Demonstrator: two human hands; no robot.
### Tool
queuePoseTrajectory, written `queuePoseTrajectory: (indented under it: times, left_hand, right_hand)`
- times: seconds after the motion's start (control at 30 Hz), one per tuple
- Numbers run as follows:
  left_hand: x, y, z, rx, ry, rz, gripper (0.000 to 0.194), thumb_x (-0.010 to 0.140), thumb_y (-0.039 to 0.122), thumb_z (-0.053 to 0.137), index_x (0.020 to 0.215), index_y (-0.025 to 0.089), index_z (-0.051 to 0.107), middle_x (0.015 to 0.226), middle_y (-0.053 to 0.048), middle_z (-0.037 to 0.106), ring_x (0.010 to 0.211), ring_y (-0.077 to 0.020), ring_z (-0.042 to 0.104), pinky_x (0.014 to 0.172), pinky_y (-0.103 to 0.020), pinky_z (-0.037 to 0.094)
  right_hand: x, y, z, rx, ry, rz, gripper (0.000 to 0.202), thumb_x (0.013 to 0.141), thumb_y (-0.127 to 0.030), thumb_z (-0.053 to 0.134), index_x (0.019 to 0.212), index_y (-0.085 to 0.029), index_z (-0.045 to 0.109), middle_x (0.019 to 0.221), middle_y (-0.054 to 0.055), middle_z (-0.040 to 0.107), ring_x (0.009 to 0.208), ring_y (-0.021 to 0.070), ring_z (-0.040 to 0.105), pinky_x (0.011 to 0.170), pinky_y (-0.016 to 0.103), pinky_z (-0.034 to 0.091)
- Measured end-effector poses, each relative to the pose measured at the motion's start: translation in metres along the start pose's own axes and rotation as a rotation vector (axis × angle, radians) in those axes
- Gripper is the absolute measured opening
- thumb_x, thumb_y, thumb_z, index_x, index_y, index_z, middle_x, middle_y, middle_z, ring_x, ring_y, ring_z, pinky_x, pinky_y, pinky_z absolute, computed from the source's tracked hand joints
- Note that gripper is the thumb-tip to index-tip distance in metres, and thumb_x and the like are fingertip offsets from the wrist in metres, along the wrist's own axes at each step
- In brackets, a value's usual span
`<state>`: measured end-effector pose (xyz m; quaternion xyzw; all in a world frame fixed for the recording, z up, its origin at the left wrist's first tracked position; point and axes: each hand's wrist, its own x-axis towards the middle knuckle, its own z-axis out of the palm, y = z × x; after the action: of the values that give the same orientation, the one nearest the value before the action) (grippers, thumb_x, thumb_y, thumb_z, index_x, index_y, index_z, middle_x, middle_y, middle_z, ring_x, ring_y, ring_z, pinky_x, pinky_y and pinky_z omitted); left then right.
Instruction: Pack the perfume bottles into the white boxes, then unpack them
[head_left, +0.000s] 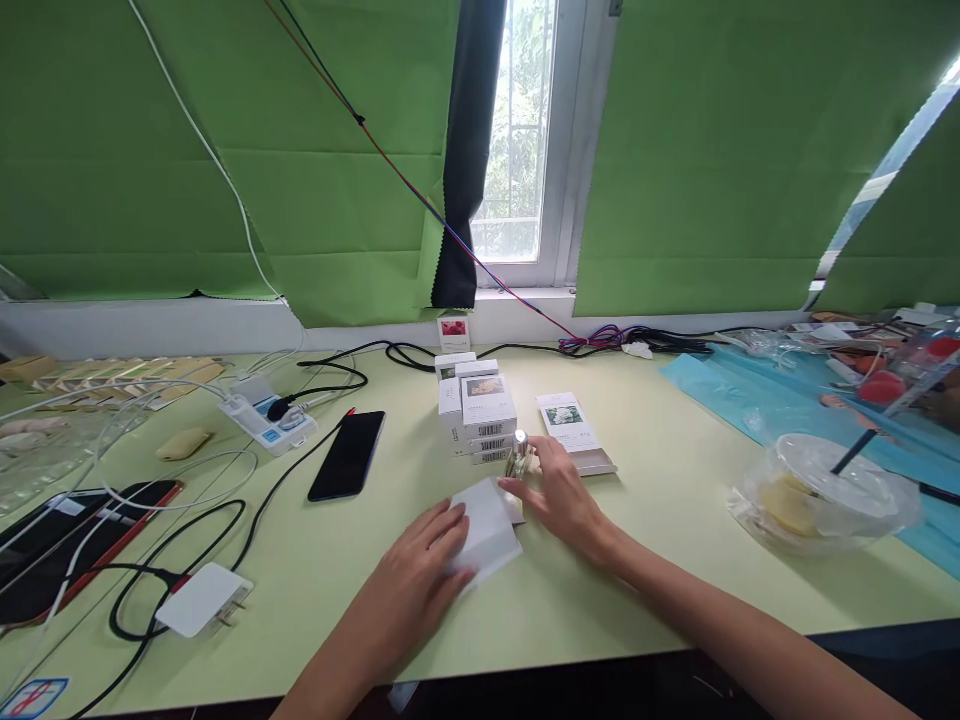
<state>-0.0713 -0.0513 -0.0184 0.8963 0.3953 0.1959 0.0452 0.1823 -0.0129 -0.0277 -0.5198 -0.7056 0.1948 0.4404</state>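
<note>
My left hand (431,555) grips the left edge of a white translucent sheet (487,530), fingers over its top and thumb along the near side. In my right hand (559,492), a small clear glass bottle with a silvery cap (518,450) stands upright between thumb and fingers, at the sheet's far edge. Part of the bottle is hidden by the fingers. Just beyond the right hand lies a flat white box (574,425) with a white-flower picture, its near end flap open. Stacked white boxes (487,405) with flower pictures and barcodes stand behind the bottle.
A black phone (347,456) lies left of the boxes, near a power strip (270,415) and tangled cables. A white charger (204,598) sits at the front left. To the right are a bagged lidded cup with a straw (821,495) and blue plastic sheeting (739,390).
</note>
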Motion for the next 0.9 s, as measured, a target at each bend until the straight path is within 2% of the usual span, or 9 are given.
queuePoseTrajectory:
  times: [0.1, 0.23, 0.3, 0.4, 0.5, 0.63, 0.7, 0.77, 0.9]
  left_hand:
    - [-0.009, 0.013, 0.006, -0.012, -0.001, 0.043, 0.037, 0.093, 0.028, 0.066, 0.130, 0.025, 0.065, 0.138, -0.011, 0.069, 0.133, -0.0352, 0.062, 0.104, -0.048, 0.061]
    - [-0.014, 0.035, 0.009, -0.070, -0.060, 0.130, 0.046, 0.093, 0.029, 0.068, 0.138, 0.028, 0.060, 0.141, -0.008, 0.067, 0.135, -0.0343, 0.060, 0.108, -0.047, 0.059]
    - [-0.012, 0.045, 0.009, -0.078, -0.100, 0.175, 0.052, 0.092, 0.028, 0.068, 0.143, 0.027, 0.056, 0.144, -0.008, 0.065, 0.136, -0.0354, 0.059, 0.109, -0.050, 0.058]
    - [-0.004, 0.054, 0.011, -0.070, -0.148, 0.201, 0.057, 0.092, 0.028, 0.070, 0.146, 0.023, 0.052, 0.146, -0.011, 0.063, 0.138, -0.0379, 0.057, 0.110, -0.053, 0.056]
    - [0.004, 0.058, 0.014, -0.061, -0.174, 0.221, 0.060, 0.093, 0.029, 0.069, 0.149, 0.020, 0.049, 0.150, -0.015, 0.059, 0.140, -0.0395, 0.052, 0.113, -0.056, 0.052]
    - [0.013, 0.058, 0.019, -0.081, -0.192, 0.239, 0.058, 0.097, 0.027, 0.063, 0.152, 0.020, 0.045, 0.155, -0.015, 0.052, 0.146, -0.0371, 0.046, 0.118, -0.056, 0.046]
    - [0.019, 0.058, 0.021, -0.092, -0.207, 0.239, 0.055, 0.099, 0.027, 0.060, 0.152, 0.020, 0.044, 0.156, -0.015, 0.051, 0.148, -0.0355, 0.044, 0.119, -0.055, 0.046]
    - [0.024, 0.058, 0.023, -0.116, -0.218, 0.246, 0.052, 0.100, 0.027, 0.058, 0.150, 0.019, 0.046, 0.154, -0.014, 0.054, 0.149, -0.0340, 0.042, 0.119, -0.054, 0.047]
    - [0.036, 0.060, 0.023, -0.182, -0.210, 0.309, 0.046, 0.098, 0.032, 0.063, 0.141, 0.018, 0.055, 0.145, -0.012, 0.063, 0.149, -0.0322, 0.044, 0.122, -0.050, 0.044]
  right_hand:
    - [0.000, -0.001, 0.002, -0.014, 0.032, 0.032, 0.039, 0.090, -0.043, 0.075, 0.115, -0.021, 0.054, 0.120, 0.015, 0.060, 0.110, 0.0323, 0.063, 0.091, 0.051, 0.058]
    - [0.002, -0.007, 0.006, 0.012, 0.057, 0.104, 0.044, 0.087, -0.053, 0.074, 0.108, -0.021, 0.052, 0.113, 0.011, 0.054, 0.086, 0.0247, 0.065, 0.073, 0.045, 0.063]
    - [0.004, -0.012, 0.008, 0.029, 0.064, 0.153, 0.047, 0.084, -0.054, 0.076, 0.106, -0.021, 0.051, 0.112, 0.011, 0.052, 0.082, 0.0226, 0.064, 0.069, 0.042, 0.063]
    - [0.004, -0.022, 0.007, 0.102, 0.018, 0.222, 0.050, 0.082, -0.055, 0.078, 0.106, -0.020, 0.051, 0.114, 0.011, 0.053, 0.083, 0.0216, 0.066, 0.069, 0.039, 0.063]
    - [0.000, -0.029, -0.001, 0.151, -0.058, 0.250, 0.051, 0.085, -0.060, 0.073, 0.107, -0.020, 0.052, 0.109, 0.011, 0.058, 0.079, 0.0207, 0.068, 0.070, 0.038, 0.062]
    - [-0.007, -0.028, -0.021, -0.118, -0.086, 0.160, 0.033, 0.095, -0.052, 0.063, 0.103, -0.021, 0.056, 0.104, 0.011, 0.064, 0.083, 0.0243, 0.068, 0.069, 0.038, 0.057]
    - [-0.011, -0.025, -0.034, -0.302, -0.190, 0.134, 0.024, 0.094, -0.044, 0.066, 0.098, -0.021, 0.059, 0.099, 0.010, 0.067, 0.088, 0.0274, 0.068, 0.072, 0.038, 0.054]
    - [-0.013, -0.021, -0.046, -0.402, -0.347, 0.110, 0.022, 0.088, -0.037, 0.074, 0.097, -0.021, 0.061, 0.099, 0.011, 0.069, 0.092, 0.0294, 0.069, 0.076, 0.038, 0.054]
    - [-0.018, -0.013, -0.064, -0.377, -0.527, 0.149, 0.032, 0.084, -0.032, 0.079, 0.110, -0.022, 0.063, 0.101, 0.009, 0.072, 0.097, 0.0287, 0.068, 0.077, 0.035, 0.052]
